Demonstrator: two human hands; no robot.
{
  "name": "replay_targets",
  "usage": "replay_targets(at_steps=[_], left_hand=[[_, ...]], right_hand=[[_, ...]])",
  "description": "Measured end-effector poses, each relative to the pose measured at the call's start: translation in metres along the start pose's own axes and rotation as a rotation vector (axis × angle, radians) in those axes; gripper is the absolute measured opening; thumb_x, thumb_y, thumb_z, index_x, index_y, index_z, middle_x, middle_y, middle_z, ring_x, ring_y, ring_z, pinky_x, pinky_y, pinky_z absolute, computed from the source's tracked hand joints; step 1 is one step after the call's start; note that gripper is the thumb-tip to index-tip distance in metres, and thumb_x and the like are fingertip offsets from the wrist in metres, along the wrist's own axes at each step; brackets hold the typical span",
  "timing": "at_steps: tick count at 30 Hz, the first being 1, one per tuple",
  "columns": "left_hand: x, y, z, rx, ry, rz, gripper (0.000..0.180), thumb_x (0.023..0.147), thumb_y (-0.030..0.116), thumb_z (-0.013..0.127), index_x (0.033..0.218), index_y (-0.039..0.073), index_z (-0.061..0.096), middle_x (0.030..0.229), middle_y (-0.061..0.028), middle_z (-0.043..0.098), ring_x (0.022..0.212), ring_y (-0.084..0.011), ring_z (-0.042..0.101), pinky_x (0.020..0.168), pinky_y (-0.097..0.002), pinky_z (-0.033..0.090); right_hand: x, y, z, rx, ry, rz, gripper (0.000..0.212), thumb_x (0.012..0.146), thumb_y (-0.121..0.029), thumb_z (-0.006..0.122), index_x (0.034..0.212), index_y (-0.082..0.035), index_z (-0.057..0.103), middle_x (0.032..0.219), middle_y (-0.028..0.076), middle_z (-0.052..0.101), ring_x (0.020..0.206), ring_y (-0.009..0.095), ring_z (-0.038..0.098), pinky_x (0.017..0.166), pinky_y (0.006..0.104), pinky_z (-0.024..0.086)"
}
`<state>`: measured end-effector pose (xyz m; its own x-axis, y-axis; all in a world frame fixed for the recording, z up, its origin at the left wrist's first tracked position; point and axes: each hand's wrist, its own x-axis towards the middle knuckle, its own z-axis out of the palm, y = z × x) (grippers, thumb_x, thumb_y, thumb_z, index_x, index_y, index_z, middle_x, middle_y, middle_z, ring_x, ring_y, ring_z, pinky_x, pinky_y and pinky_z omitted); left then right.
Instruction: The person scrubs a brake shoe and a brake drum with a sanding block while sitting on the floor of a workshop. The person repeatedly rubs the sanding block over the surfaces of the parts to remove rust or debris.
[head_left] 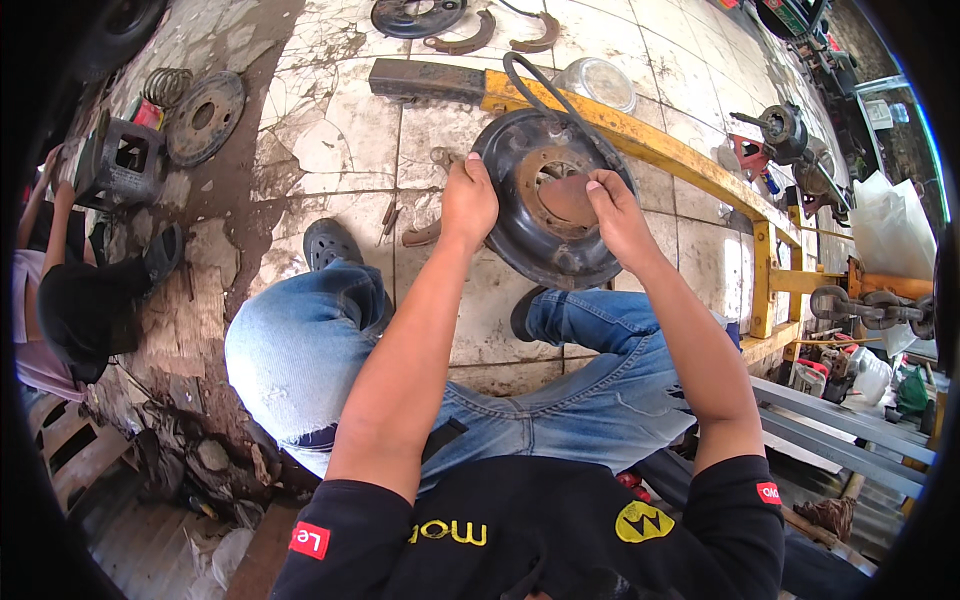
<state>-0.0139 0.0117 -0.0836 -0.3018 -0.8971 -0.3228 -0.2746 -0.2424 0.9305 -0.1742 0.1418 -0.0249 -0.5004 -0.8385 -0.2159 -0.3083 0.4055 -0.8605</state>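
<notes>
A round black brake backing plate (pixel 512 165) with a rusty ring round its centre hole is tilted up between my knees. My left hand (pixel 468 203) is closed on its left rim, thumb on top. A brown flat piece that looks like sandpaper (pixel 568 202) is pinched in my right hand (pixel 622 222), over the right part of the centre hole. A black cable (pixel 548 92) loops above the plate and runs down along its right edge. Partly hidden behind my left forearm, a curved brown brake shoe (pixel 422 235) lies on the tiles.
Beyond the plate runs a yellow steel frame (pixel 660 150), beside a round clear container (pixel 597 80). Farther off lie two brake shoes (pixel 466 38) and another black plate (pixel 415 18). At left are a rusty disc (pixel 206 118), a coil spring (pixel 166 87), a dark stool (pixel 122 165) and a seated person (pixel 88 315).
</notes>
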Motion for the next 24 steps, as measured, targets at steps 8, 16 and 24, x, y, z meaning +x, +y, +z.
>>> replay_targets(at_steps=[8, 16, 24], left_hand=[[0.007, -0.006, 0.001, -0.031, -0.011, -0.007, 0.053, 0.102, 0.041, 0.031, 0.113, -0.006, 0.053, 0.109, -0.0309, 0.061, 0.104, -0.0467, 0.058, 0.090, -0.0466, 0.044], [-0.001, 0.000, 0.000, -0.007, 0.023, 0.000, 0.053, 0.102, 0.041, 0.031, 0.113, -0.006, 0.054, 0.108, -0.0308, 0.061, 0.104, -0.0460, 0.058, 0.090, -0.0462, 0.044], [0.002, -0.001, -0.002, -0.015, -0.011, -0.026, 0.053, 0.103, 0.039, 0.032, 0.117, -0.007, 0.053, 0.110, -0.0285, 0.061, 0.106, -0.0412, 0.058, 0.091, -0.0425, 0.044]], right_hand=[[-0.025, -0.008, 0.005, -0.600, -0.322, -0.555, 0.030, 0.091, -0.018, 0.061, 0.119, -0.008, 0.064, 0.132, 0.010, 0.058, 0.120, 0.029, 0.052, 0.097, 0.0404, 0.043], [-0.040, 0.006, -0.026, -0.924, -0.435, -0.660, 0.035, 0.088, -0.007, 0.058, 0.123, -0.007, 0.061, 0.137, 0.010, 0.054, 0.126, 0.027, 0.049, 0.102, 0.0401, 0.041], [-0.004, 0.006, 0.025, -0.839, -0.314, -0.749, 0.035, 0.089, -0.009, 0.057, 0.124, -0.008, 0.059, 0.139, 0.010, 0.051, 0.134, 0.025, 0.043, 0.107, 0.0380, 0.041]])
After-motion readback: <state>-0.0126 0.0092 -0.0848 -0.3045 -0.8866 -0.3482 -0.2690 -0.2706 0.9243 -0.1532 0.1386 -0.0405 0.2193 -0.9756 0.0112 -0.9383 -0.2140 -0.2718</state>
